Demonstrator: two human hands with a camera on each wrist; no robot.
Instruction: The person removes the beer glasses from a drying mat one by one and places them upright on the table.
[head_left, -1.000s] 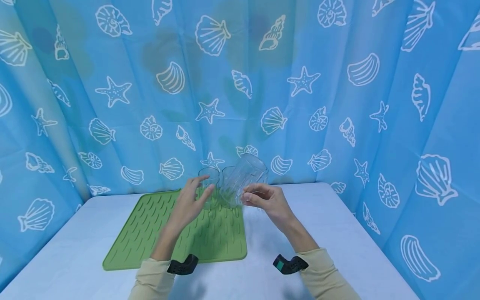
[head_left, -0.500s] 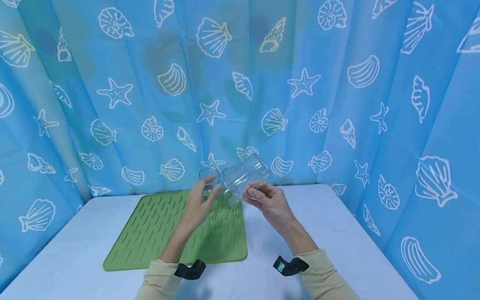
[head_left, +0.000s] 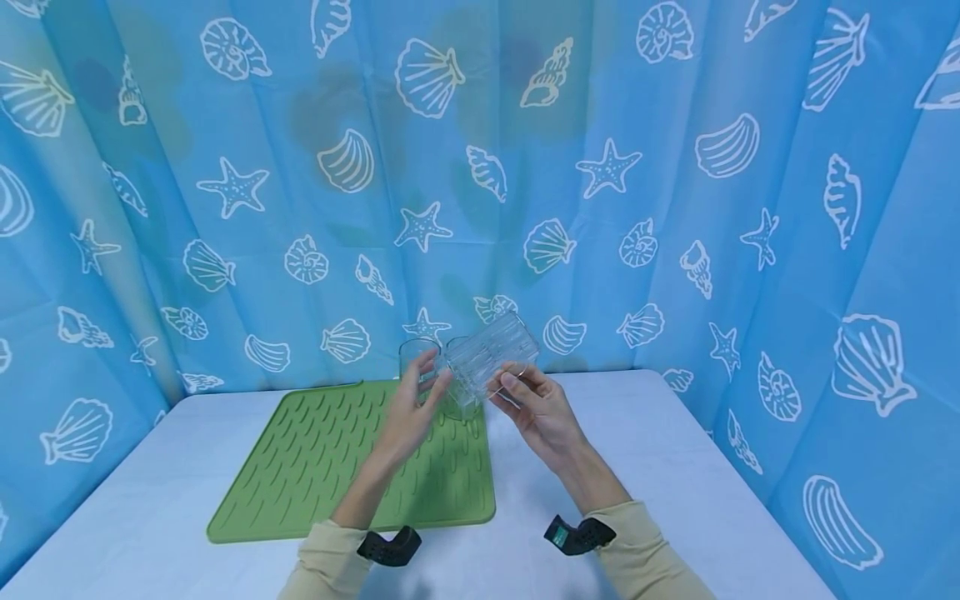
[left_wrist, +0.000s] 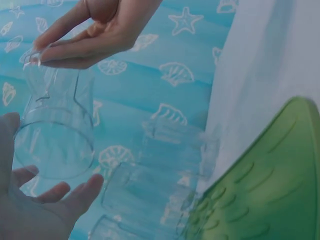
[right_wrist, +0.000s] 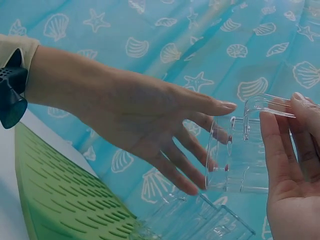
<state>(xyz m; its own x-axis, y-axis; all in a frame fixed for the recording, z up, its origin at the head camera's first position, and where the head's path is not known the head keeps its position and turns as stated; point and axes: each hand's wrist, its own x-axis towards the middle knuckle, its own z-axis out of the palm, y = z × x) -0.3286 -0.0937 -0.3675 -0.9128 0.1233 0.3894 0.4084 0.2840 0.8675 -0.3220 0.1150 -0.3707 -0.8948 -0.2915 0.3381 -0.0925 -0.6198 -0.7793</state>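
A clear glass mug (head_left: 495, 350) is tilted in the air above the back right part of the green mat (head_left: 315, 467). My right hand (head_left: 542, 408) pinches its handle, which shows clearly in the right wrist view between thumb and fingers (right_wrist: 280, 145). Spread fingers of my left hand (head_left: 412, 408) are held around the mug's other end; whether they touch the glass I cannot tell. Behind my left hand, more clear glasses (head_left: 420, 346) stand at the mat's back edge. They show in the left wrist view as a row of glasses (left_wrist: 145, 190), partly see-through and overlapping.
The ridged mat lies on a white-covered table (head_left: 637, 517). A blue curtain (head_left: 465, 183) with shell and starfish prints hangs behind the table and along its sides. Each wrist wears a black strap device (head_left: 390, 547).
My left hand has moved right, toward the mug. The mug has tipped further toward lying sideways while my right hand stays on its handle. The standing glasses have not moved.
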